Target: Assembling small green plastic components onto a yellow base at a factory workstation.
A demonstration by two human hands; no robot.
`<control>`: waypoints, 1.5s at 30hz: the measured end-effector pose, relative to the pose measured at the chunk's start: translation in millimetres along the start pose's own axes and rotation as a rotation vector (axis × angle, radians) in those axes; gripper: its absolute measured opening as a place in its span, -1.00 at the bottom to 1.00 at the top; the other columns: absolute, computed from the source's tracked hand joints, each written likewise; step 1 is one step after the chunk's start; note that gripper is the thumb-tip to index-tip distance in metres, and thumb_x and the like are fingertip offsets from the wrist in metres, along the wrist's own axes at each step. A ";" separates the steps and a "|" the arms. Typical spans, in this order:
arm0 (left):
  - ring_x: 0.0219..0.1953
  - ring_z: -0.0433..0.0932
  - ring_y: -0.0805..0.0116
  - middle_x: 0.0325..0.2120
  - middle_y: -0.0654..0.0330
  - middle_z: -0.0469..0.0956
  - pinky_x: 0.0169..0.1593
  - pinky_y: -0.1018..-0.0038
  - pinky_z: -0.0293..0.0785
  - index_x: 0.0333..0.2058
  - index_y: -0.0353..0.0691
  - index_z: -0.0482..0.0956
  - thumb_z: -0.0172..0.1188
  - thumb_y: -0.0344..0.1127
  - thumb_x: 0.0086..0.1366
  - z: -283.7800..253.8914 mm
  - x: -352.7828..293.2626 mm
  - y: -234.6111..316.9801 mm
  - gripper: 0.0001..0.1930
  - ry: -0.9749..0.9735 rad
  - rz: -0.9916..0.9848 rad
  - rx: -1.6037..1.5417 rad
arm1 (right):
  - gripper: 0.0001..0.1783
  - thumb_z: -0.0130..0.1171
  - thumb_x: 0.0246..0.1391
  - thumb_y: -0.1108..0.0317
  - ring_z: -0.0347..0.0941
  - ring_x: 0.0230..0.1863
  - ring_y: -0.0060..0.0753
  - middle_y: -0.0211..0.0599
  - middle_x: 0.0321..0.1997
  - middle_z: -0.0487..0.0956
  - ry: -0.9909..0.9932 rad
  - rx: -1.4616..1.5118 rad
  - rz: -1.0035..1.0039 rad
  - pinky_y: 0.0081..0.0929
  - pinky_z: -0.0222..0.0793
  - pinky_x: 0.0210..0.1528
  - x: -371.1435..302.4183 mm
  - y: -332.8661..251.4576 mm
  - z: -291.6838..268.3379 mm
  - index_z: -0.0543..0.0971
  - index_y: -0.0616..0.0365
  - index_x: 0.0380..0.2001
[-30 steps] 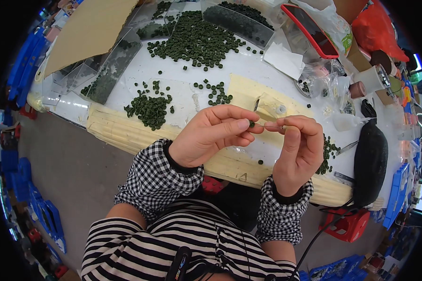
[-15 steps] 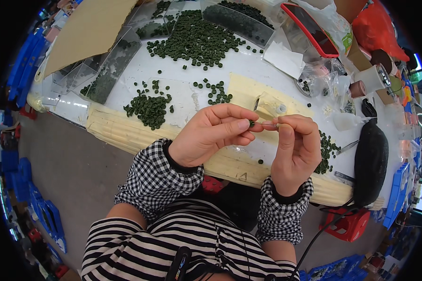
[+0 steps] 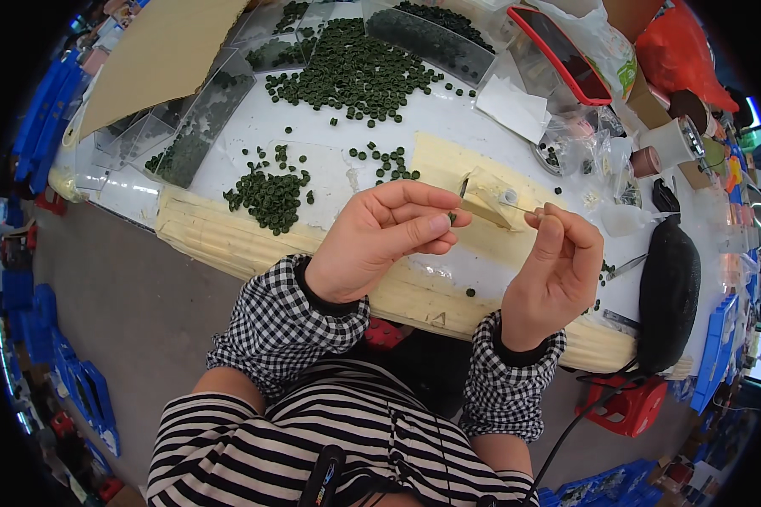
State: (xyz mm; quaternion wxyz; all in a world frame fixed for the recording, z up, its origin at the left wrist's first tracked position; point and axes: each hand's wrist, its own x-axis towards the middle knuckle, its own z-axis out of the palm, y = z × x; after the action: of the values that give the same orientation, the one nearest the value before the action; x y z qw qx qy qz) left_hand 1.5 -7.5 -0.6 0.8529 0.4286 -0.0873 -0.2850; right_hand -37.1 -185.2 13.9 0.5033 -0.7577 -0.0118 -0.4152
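My left hand [image 3: 376, 241] is closed in a pinch on a small dark green round piece [image 3: 452, 218] at its fingertips. Opposite it, my right hand [image 3: 554, 275] pinches a thin needle-like metal tool [image 3: 522, 209] whose tip points left; a gap lies between tool and piece. Just beyond both hands, a block wrapped in pale yellow tape [image 3: 489, 201] stands on the table. A loose heap of green pieces [image 3: 266, 196] lies left of my left hand, and one single green piece [image 3: 470, 292] sits between my wrists.
A large pile of green pieces [image 3: 355, 68] spreads across the far table among clear plastic boxes [image 3: 431, 42]. Cardboard [image 3: 144, 63] covers the far left. On the right are a red-cased phone [image 3: 562, 55], a white spool [image 3: 672, 144] and a black padded bundle [image 3: 670, 287]. Yellow padding [image 3: 220, 237] lines the table's front edge.
My right hand has moved right, drawing the needle-like tool away from the green piece. My left hand stays almost in place, still pinching the piece.
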 end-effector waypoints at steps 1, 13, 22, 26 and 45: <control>-0.22 0.61 0.49 -0.12 0.03 0.60 -0.09 0.57 0.57 -0.02 -0.30 0.50 0.10 -0.45 0.36 0.6 -0.1 -0.1 -0.76 0.023 0.025 0.035 | -0.93 0.20 0.11 0.56 0.51 -0.32 -0.39 -0.21 -0.34 0.56 0.010 -0.147 -0.087 -0.52 0.41 -0.24 3.3 2.3 -1.2 0.56 0.29 -0.30; -0.21 0.62 0.43 -0.25 0.06 0.64 -0.13 0.55 0.56 -0.09 -0.37 0.51 0.19 -0.53 0.27 2.9 -1.7 -5.7 -0.77 0.144 0.312 0.237 | -0.81 0.32 -0.05 0.50 0.41 -0.23 -0.23 -0.29 -0.34 0.53 -0.130 -0.615 -0.250 -0.37 0.33 -0.19 12.4 7.1 1.2 0.63 0.15 -0.30; -0.23 0.63 0.43 -0.26 0.05 0.64 -0.13 0.55 0.57 -0.12 -0.37 0.52 0.20 -0.59 0.24 2.5 -3.2 -6.0 -0.78 0.163 0.354 0.255 | -0.74 0.31 -0.09 0.57 0.40 -0.33 -0.30 -0.33 -0.38 0.53 -0.219 -0.212 -0.229 -0.44 0.32 -0.27 5.1 -2.5 3.3 0.68 0.14 -0.25; -0.24 0.62 0.43 -0.27 0.06 0.64 -0.12 0.54 0.57 -0.15 -0.38 0.54 0.20 -0.59 0.24 3.8 -3.8 -6.6 -0.81 0.158 0.368 0.233 | -0.68 0.31 -0.13 0.59 0.39 -0.36 -0.33 -0.33 -0.38 0.53 -0.382 -0.091 -0.229 -0.47 0.32 -0.31 5.1 -6.8 6.0 0.68 0.16 -0.20; -0.21 0.59 0.37 -0.24 0.05 0.60 -0.12 0.53 0.55 -0.24 -0.40 0.63 0.20 -0.70 0.15 3.5 -4.5 -8.1 -0.80 0.159 0.497 0.340 | -0.59 0.35 -0.19 0.60 0.43 -0.36 -0.31 -0.34 -0.38 0.56 -0.496 -0.056 -0.313 -0.44 0.36 -0.32 5.8 -6.8 8.4 0.67 0.14 -0.15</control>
State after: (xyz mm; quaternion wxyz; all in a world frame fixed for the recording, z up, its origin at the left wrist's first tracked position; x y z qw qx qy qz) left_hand -6.9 -11.2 -4.3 0.8166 0.5518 -0.1688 -0.0146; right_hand -31.1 -177.7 21.5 0.3937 -0.8387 -0.2398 -0.2900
